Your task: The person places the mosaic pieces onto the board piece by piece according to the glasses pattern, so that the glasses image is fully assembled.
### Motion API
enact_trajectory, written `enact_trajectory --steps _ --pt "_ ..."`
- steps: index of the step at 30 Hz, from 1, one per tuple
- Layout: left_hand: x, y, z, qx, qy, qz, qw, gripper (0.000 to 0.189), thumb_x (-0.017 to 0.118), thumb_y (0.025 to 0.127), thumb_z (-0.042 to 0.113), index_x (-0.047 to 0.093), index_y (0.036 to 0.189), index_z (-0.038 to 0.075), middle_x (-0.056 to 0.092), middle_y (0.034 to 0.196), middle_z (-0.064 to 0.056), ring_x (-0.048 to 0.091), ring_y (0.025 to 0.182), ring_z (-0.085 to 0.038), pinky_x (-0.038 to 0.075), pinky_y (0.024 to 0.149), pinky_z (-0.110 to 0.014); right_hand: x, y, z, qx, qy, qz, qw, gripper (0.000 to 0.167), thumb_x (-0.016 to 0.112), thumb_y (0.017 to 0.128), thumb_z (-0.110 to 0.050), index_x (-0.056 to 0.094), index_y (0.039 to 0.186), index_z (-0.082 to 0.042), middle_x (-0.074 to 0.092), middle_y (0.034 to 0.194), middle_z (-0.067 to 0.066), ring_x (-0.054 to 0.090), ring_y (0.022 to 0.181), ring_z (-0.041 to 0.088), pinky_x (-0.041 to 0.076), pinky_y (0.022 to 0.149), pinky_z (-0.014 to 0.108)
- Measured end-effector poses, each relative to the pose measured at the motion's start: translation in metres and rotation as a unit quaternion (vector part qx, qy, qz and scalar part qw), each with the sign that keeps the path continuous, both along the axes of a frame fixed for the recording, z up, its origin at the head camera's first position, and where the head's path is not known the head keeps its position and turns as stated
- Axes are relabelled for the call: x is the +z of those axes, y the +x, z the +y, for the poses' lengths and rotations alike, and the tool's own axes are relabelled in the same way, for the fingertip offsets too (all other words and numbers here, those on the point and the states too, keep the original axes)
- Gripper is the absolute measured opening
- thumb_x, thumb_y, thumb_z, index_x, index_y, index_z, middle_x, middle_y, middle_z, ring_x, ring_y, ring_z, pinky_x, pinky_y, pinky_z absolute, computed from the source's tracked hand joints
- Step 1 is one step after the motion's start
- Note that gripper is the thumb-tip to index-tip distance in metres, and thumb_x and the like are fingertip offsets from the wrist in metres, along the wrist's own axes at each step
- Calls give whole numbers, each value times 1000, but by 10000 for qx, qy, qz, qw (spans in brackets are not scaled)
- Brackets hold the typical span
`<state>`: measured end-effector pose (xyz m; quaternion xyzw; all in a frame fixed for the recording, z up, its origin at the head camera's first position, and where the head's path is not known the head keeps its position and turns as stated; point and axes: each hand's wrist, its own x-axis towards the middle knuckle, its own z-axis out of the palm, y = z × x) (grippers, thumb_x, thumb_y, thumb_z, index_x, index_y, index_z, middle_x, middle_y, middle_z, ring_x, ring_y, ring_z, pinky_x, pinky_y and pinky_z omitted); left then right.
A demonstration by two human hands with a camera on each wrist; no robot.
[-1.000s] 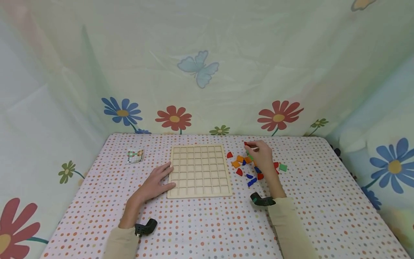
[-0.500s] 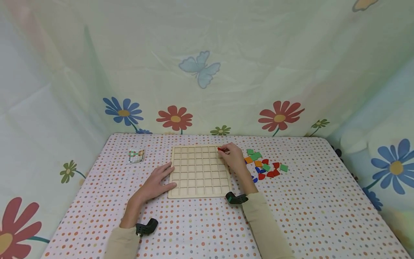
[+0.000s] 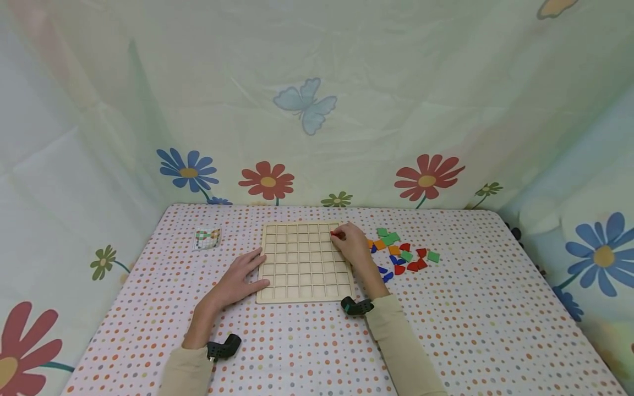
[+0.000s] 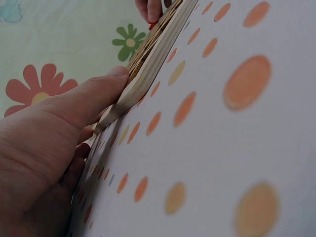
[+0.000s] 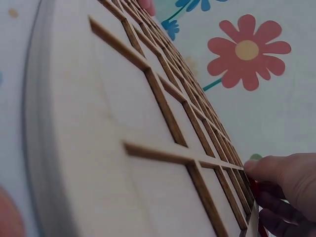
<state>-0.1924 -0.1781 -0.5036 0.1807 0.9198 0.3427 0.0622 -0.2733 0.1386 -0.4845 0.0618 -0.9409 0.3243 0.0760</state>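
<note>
A square wooden board with a grid of shallow cells lies in the middle of the table. My left hand rests at its left edge, thumb on the rim and fingers extended; the left wrist view shows the thumb on the edge. Over the far right part of the board, my right hand pinches a small red piece between thumb and fingertips. Most of that piece is hidden by the fingers, so its shape cannot be told. In the right wrist view a bit of red shows under the fingers.
Right of the board lie loose flat pieces: green squares, orange squares, red quarter-rounds and blue curved pieces. A small pattern card lies at the far left. A dotted cloth covers the table.
My right hand has moved left from the loose pieces to the board's far right corner, carrying the red piece, then slightly nearer me. My left hand has stayed in place.
</note>
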Motion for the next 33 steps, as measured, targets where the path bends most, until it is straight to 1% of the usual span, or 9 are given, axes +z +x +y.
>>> enact_trajectory --steps 6,9,13,18,21,27,33 --pt "0 1 0 -34 16 73 10000 73 66 90 44 39 150 13 23 162 -9 18 148 -38 25 112 -64 -1 0 -1 -17 151 63 9999 18 69 91 -19 73 99 -4 67 103 12 62 94 26 53 81 40" --pt "1 1 0 -35 47 99 9999 73 66 90 44 39 150 12 24 162 -10 19 148 -39 25 112 -65 -1 0 -1 63 194 -5 9998 18 67 92 -18 73 101 -3 66 107 13 62 97 28 53 83 41" --pt "1 1 0 -23 45 119 9999 72 66 90 43 39 150 12 24 162 -10 19 148 -39 25 112 -65 1 0 2 248 141 -119 9995 19 63 94 -12 73 106 -1 65 112 15 61 104 31 52 89 44" --pt "0 1 -1 -32 33 131 9999 73 66 90 43 39 150 12 24 162 -10 20 148 -39 25 112 -64 3 1 4 381 91 -212 9990 20 61 94 -9 73 109 -1 65 114 15 60 107 32 52 91 44" --pt "0 0 -1 -30 33 132 9999 73 66 90 43 39 150 12 24 162 -10 20 148 -38 25 112 -64 4 2 3 427 258 -168 9986 21 60 94 -7 72 110 -1 65 114 16 60 107 32 52 90 44" --pt "0 -1 0 -31 16 114 9999 73 66 90 44 39 150 13 24 162 -8 19 148 -37 26 113 -63 7 2 1 472 751 -102 9960 24 56 96 -4 72 113 -1 64 115 18 59 108 33 52 90 44" --pt "0 -1 0 -53 3 133 9999 73 67 89 43 40 150 12 24 162 -9 20 148 -38 26 112 -63 7 3 1 562 897 -84 9943 25 53 96 -4 72 113 -3 62 114 17 58 108 33 52 91 44"
